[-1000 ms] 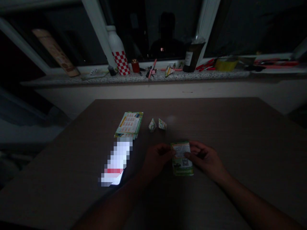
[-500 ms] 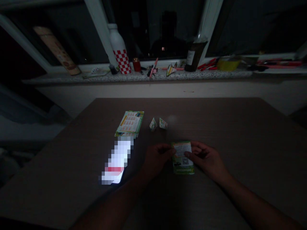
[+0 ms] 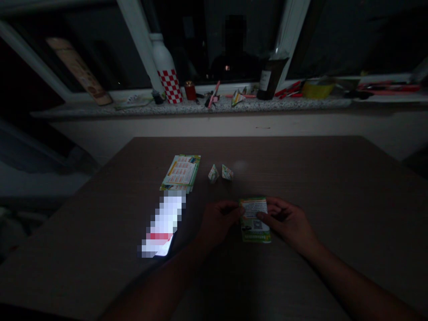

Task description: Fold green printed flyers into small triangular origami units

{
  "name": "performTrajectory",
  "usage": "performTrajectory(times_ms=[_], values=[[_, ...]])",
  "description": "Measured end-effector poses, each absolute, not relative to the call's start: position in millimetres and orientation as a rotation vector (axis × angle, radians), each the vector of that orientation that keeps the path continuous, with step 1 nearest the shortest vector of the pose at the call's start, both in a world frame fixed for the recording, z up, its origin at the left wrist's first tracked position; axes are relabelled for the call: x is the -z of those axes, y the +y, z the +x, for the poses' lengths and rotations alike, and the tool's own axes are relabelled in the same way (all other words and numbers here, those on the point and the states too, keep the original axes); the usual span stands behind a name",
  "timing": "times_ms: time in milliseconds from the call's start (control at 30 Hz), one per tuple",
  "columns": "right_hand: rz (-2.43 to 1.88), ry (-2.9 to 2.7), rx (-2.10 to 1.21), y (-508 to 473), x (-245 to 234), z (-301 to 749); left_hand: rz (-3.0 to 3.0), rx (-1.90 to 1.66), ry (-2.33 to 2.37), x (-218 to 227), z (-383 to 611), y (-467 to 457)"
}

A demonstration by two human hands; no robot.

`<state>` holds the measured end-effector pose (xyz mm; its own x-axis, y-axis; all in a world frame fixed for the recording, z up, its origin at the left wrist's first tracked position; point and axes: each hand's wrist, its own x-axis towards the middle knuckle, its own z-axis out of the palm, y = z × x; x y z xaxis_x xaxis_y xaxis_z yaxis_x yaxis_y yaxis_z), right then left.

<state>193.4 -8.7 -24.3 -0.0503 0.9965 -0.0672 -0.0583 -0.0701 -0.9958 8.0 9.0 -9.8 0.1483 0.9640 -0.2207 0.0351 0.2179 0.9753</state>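
A small green-and-white printed leaflet is held between both hands, its printed side with a square code facing up. My left hand pinches the leaflet's upper left edge between thumb and fingers. On the right side, my right hand grips it with the thumb on top and the fingers behind. Beyond the hands stand two small folded paper pieces, close together on the table. A stack of similar leaflets lies to the left of them.
A lit phone lies on the brown table, left of my left hand. Along the window sill stand a red-checked white bottle, a leaning tan cylinder, a dark pouch and several pens. The room is dim.
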Motion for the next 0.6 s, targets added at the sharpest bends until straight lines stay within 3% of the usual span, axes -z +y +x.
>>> performTrajectory(times_ms=[600], values=[[-1.198, -1.182, -1.309, -8.9, 22.4, 193.3, 1.15, -0.911, 1.187, 9.6, 7.3, 8.6]])
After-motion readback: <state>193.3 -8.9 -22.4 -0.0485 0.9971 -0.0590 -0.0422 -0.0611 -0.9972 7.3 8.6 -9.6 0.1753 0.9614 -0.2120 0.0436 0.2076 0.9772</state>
